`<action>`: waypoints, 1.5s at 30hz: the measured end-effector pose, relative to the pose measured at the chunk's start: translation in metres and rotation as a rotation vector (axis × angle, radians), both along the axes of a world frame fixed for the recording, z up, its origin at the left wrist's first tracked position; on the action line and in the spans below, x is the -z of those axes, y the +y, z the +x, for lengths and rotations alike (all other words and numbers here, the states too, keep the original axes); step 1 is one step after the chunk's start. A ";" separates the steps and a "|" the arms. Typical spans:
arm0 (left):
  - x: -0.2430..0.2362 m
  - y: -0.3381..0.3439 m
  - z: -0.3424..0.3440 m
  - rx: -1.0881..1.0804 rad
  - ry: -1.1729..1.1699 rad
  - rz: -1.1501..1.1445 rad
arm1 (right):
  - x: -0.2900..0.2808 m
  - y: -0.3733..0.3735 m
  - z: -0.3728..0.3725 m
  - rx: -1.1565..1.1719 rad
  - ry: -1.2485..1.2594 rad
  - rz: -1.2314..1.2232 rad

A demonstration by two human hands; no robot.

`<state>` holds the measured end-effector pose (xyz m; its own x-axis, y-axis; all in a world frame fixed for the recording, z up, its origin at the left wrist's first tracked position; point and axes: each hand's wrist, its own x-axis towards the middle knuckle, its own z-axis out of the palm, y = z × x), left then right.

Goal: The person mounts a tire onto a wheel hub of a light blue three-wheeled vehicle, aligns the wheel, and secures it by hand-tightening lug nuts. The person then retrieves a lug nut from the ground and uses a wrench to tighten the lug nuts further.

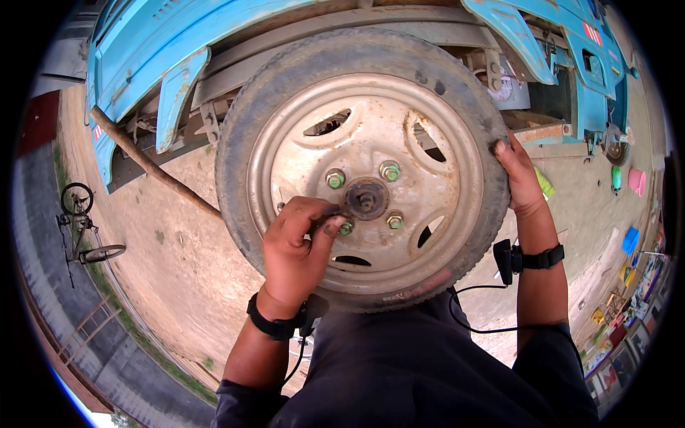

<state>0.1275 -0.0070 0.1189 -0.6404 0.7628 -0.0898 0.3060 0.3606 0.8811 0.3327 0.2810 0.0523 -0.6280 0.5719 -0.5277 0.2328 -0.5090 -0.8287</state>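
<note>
A wheel stands upright in front of me, its dusty black tire (246,107) around a silver, rust-flecked rim (378,267). Around the dark, greasy hub (366,199) sit several green-coated lug nuts (390,170) on their studs. My left hand (296,232) is closed at the lower left lug nut (345,227), thumb and forefinger pinched at it and partly covering it. At the tire's right side, my right hand (522,178) grips the tread, thumb toward the front face and the other fingers mostly hidden behind.
A blue truck body (157,57) with a rusty frame is behind the wheel. A wooden pole (153,165) leans at the left. Farther off are a bicycle (85,228), a pink bucket (636,181) and a blue container (630,241). Cables hang from both wrist straps.
</note>
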 end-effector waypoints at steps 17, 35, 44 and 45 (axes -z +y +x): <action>0.007 0.014 -0.004 0.216 0.465 -0.123 | -0.004 -0.001 -0.002 -0.008 -0.007 0.009; 0.009 0.019 -0.007 0.279 0.391 -0.157 | -0.001 0.000 -0.003 -0.021 0.010 0.011; -0.003 0.029 -0.011 0.308 0.336 -0.218 | 0.001 0.001 -0.001 -0.012 0.012 0.007; -0.004 0.030 -0.011 0.316 0.333 -0.236 | 0.001 0.001 -0.001 -0.011 0.014 0.005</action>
